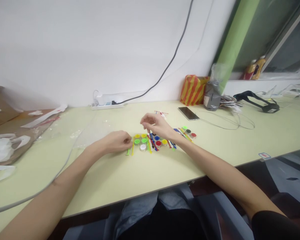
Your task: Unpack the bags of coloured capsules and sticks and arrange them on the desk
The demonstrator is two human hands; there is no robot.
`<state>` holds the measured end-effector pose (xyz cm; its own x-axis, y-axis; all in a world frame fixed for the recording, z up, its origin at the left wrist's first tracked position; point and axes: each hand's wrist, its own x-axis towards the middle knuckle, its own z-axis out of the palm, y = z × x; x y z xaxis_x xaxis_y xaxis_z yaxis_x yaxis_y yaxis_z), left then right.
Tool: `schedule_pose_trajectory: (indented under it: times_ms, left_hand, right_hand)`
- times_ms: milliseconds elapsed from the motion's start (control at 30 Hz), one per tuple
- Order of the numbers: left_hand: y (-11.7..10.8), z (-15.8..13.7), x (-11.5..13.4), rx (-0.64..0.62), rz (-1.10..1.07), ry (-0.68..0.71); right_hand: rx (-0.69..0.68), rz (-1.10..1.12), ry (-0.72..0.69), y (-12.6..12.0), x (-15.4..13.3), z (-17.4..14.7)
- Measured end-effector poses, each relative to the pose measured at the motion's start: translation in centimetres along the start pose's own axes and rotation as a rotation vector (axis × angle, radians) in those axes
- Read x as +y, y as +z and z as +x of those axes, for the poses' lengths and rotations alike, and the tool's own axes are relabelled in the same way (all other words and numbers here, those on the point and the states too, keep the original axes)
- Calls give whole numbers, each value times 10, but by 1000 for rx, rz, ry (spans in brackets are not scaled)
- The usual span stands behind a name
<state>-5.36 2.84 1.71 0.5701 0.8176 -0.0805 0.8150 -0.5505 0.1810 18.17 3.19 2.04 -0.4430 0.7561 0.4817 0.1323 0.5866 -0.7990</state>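
My left hand [120,141] rests on the table with curled fingers, its fingertips on the upper end of a green plastic stick [128,152]. Beside it lies a yellow stick [132,148]. My right hand [157,125] hovers above the pieces, thumb and fingers bent together; what they hold, if anything, is too small to make out. Small round clear containers with coloured tops stand in a group, among them a green-topped one [137,142], a white-topped one [143,147] and a red-topped one [158,143]. Several coloured sticks [150,145] lie between them, and my right hand and forearm hide some.
A phone [188,113], a striped bag [193,90] and a black headset-like frame [258,101] lie to the right. At the back sits a power strip [107,105]. Bags and cardboard [12,146] are on the left, where a grey cable [57,175] crosses the table.
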Motion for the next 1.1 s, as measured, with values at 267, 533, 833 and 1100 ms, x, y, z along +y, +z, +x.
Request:
schedule_pose_trajectory:
  times_ms: [267, 533, 833, 1100]
  left_hand:
    - [-2, -1, 1, 8, -23, 0]
    - [-6, -2, 5, -20, -17, -12]
    - [-4, 0, 2, -37, -45, -21]
    - [-1, 1, -5, -22, -131, 7]
  right_hand:
    - [-6, -21, -5, 0, -3, -1]
    - [-12, -11, -47, -1, 1, 0]
    - [139, -246, 0, -11, 15, 4]
    - [120, -937, 187, -56, 51, 6]
